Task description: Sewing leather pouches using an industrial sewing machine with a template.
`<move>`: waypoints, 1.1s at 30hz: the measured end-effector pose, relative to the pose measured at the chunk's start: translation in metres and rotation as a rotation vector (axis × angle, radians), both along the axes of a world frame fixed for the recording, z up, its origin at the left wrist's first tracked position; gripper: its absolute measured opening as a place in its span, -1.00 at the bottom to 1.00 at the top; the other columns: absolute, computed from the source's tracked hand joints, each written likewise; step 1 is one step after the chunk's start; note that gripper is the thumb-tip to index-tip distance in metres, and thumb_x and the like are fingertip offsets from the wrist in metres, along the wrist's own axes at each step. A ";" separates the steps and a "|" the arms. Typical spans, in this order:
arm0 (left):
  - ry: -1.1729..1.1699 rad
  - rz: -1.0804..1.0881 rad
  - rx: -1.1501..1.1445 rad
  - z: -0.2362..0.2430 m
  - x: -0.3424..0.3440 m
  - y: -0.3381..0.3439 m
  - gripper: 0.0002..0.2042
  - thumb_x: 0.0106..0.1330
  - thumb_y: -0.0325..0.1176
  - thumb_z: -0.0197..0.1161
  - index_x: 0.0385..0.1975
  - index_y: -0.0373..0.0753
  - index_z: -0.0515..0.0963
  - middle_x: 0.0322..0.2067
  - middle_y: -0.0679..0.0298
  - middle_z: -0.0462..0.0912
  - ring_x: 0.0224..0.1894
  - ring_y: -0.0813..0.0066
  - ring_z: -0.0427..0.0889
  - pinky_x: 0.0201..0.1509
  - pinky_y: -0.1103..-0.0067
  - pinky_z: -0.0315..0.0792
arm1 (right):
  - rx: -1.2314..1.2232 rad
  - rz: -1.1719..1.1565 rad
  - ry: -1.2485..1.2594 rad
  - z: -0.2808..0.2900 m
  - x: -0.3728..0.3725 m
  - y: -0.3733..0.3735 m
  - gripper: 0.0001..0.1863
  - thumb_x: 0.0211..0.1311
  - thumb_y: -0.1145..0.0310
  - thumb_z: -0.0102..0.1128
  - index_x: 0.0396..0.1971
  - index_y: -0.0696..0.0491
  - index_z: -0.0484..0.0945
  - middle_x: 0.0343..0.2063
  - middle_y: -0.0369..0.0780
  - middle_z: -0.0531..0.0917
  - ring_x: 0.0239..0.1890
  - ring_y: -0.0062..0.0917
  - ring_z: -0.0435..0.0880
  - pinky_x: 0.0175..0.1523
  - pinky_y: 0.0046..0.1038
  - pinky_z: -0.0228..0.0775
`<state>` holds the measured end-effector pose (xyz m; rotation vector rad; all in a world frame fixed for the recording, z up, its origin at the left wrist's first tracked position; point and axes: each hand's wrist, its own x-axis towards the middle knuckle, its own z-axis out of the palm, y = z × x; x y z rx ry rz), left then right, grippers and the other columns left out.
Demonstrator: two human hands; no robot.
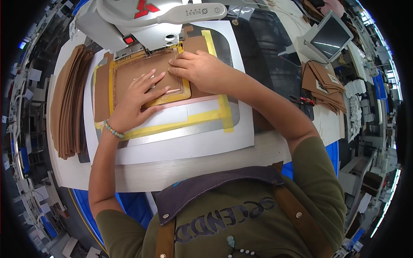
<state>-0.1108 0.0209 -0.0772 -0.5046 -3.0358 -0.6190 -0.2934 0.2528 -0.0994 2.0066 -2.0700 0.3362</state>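
A brown fabric panel (148, 65) lies inside a yellow rectangular frame (188, 91) under the head of a white sewing machine (116, 19). My left hand (137, 99) rests on the panel and the frame's near left part, fingers spread. Across from it, my right hand (200, 71) lies over the frame's right side, its fingertips touching the panel. Both hands are open and grip nothing. Yellow tape (202, 117) runs along the grey plate around the frame. Small pale patches show beneath my left fingers, mostly hidden.
A thick stack of brown fabric pieces (69, 103) stands left of the white sheet (232, 139). To the right are more brown pieces (318, 81), a small screen (331, 38) and a red-handled tool (306, 101). The machine head overhangs the frame's far side.
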 end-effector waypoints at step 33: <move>0.051 -0.086 0.003 -0.007 -0.056 -0.025 -0.48 0.34 -0.12 0.50 0.31 -0.03 0.69 0.52 0.19 0.45 0.61 0.04 0.26 0.66 0.15 0.14 | -0.013 -0.103 -0.048 0.017 -0.003 0.040 -0.52 0.38 0.55 0.20 0.29 0.07 0.62 0.34 -0.19 0.63 0.43 -0.31 0.52 0.46 -0.21 0.35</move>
